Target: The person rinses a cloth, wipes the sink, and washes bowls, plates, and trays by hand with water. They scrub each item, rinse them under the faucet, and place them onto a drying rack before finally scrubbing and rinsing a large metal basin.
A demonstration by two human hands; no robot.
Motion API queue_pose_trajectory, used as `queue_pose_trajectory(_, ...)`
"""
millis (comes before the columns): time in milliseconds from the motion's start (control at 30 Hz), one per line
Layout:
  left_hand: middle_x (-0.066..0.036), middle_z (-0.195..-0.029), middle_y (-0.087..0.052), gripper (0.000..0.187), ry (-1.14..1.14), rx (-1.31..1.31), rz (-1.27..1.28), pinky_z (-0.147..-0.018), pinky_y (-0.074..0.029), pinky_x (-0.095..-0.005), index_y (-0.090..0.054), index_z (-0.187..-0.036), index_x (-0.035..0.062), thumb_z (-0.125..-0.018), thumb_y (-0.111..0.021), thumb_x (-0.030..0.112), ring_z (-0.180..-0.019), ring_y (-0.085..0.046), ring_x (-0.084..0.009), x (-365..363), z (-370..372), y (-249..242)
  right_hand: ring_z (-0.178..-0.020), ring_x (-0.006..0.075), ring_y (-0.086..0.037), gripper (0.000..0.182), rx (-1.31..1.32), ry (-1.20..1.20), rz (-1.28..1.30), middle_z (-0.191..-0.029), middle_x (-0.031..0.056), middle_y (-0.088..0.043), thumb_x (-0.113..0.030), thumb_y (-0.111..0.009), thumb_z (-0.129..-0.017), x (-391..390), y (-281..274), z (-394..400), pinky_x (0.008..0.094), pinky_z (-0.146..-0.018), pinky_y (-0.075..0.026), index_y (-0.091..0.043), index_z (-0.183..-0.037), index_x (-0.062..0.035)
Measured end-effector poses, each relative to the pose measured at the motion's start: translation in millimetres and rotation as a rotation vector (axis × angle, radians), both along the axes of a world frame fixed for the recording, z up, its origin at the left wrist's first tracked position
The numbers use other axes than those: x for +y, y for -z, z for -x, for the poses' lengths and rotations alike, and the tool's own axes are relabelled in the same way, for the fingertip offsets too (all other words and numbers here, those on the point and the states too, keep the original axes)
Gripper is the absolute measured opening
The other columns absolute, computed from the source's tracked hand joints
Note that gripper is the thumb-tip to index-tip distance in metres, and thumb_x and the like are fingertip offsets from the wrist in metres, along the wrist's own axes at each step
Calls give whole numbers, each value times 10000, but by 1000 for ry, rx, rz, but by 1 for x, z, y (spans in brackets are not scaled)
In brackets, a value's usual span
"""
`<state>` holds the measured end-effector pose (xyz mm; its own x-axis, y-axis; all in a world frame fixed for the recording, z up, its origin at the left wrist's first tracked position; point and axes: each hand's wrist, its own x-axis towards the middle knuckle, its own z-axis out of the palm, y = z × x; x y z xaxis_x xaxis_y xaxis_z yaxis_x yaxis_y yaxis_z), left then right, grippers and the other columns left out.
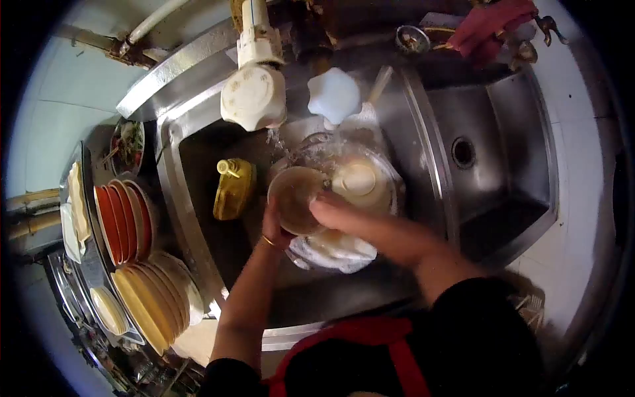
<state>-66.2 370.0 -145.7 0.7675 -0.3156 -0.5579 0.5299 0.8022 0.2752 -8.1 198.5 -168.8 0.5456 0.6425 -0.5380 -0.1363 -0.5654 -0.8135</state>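
A round bowl (pixel 296 200) is tilted over the left sink basin, with my left hand (pixel 272 225) wrapped round its left and lower edge. My right hand (pixel 325 208) is at the bowl's right side, its fingers blurred and partly hidden at the bowl's inside. Just behind and right of the bowl, a pale dish (pixel 357 178) lies in a wide basin of water (pixel 395 192). Soap foam (pixel 334 251) covers things below my right wrist. Water runs from under the white tap (pixel 253 98).
A yellow bottle (pixel 235 190) stands left in the sink. Red-sided bowls (pixel 122 221) and stacked plates (pixel 152 298) are farther left. A light blue knob-like object (pixel 334 96) is behind the basin. The right sink (pixel 489 139) has a drain; a red cloth (pixel 489 30) lies behind it.
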Motion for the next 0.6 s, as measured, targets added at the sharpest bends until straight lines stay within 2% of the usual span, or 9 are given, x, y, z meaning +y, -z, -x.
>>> queue_pose_trajectory(67, -50, -1406, -396, 733, -27, -28, -9, -1022, -364, -479, -305, -1422, 205, -839, -508, 601, -1249, -422, -288, -13, -1, -14, -1150, 380, -481, 389, -553, 74, 209, -1283, 260, -439, -175, -351, -898, 42, 47, 12, 448, -952, -411, -476, -1218, 6)
queue_pose_trajectory(167, -63, -1393, -418, 725, -147, -69, -75, -1015, -368, -463, -338, -1405, 183, -853, -448, 641, -1223, -448, -293, -14, 8, 2, -1156, 353, -480, 375, -578, 487, 93, -1202, 213, -525, -204, -390, -898, 123, 114, 45, 449, -960, -398, -480, -1210, -17)
queue_pose_trajectory(267, -115, -1349, -456, 692, -165, -82, -148, -1001, -379, -464, -370, -1376, 94, -880, -439, 572, -1203, -463, -295, -15, 18, -14, -1052, 395, -516, 388, -257, -24, -216, -1103, 252, -540, -191, -522, -854, 57, -6, 57, 443, -933, -415, -478, -1188, 1)
queue_pose_trajectory(333, -132, -1313, -486, 636, -100, -7, -309, -998, -378, -468, -383, -1364, 74, -893, -448, 496, -1199, -466, -298, -19, 22, -26, -940, 248, -565, 239, -736, -536, -45, -1001, 120, -582, -191, -546, -805, 6, -21, 66, 380, -847, -471, -586, -1011, -75)
queue_pose_trajectory(400, -116, -1318, -485, 608, 21, 153, -208, -1002, -385, -454, -386, -1372, 92, -842, -508, 364, -1182, -478, -298, 0, 38, -13, -1031, 306, -562, 299, -1065, -630, -56, -1076, 128, -566, -223, -598, -781, -45, -19, 57, 435, -926, -434, -582, -1042, -80)
queue_pose_trajectory(433, -114, -1307, -494, 611, 185, 138, -261, -995, -393, -454, -394, -1364, 93, -830, -519, 361, -1171, -486, -298, 14, 35, -21, -969, 279, -568, 199, -1328, -533, -194, -989, 88, -570, -205, -583, -754, -59, -18, 43, 446, -871, -449, -602, -926, -108)
queue_pose_trajectory(500, -112, -1285, -513, 618, 510, 115, -371, -981, -408, -455, -410, -1349, 93, -805, -541, 354, -1149, -503, -299, 33, 34, -40, -929, 251, -567, 167, -1235, -573, -146, -890, 49, -560, -194, -566, -734, -70, -8, 45, 432, -815, -453, -599, -886, -134)
queue_pose_trajectory(533, -113, -1242, -539, 584, 388, 104, -175, -937, -443, -443, -433, -1317, 92, -773, -555, 264, -1124, -520, -297, 32, 36, -31, -910, 253, -566, 150, -1250, -510, -147, -866, 42, -554, -190, -573, -737, -64, -5, 54, 419, -797, -452, -598, -873, -132)
queue_pose_trajectory(600, -113, -1232, -532, 572, 33, -62, -426, -917, -450, -418, -424, -1310, 86, -765, -546, 211, -1110, -519, -286, 6, 44, -31, -870, 256, -565, 118, -1267, -374, -154, -817, 29, -543, -182, -586, -744, -29, 0, 81, 393, -760, -449, -594, -848, -127)
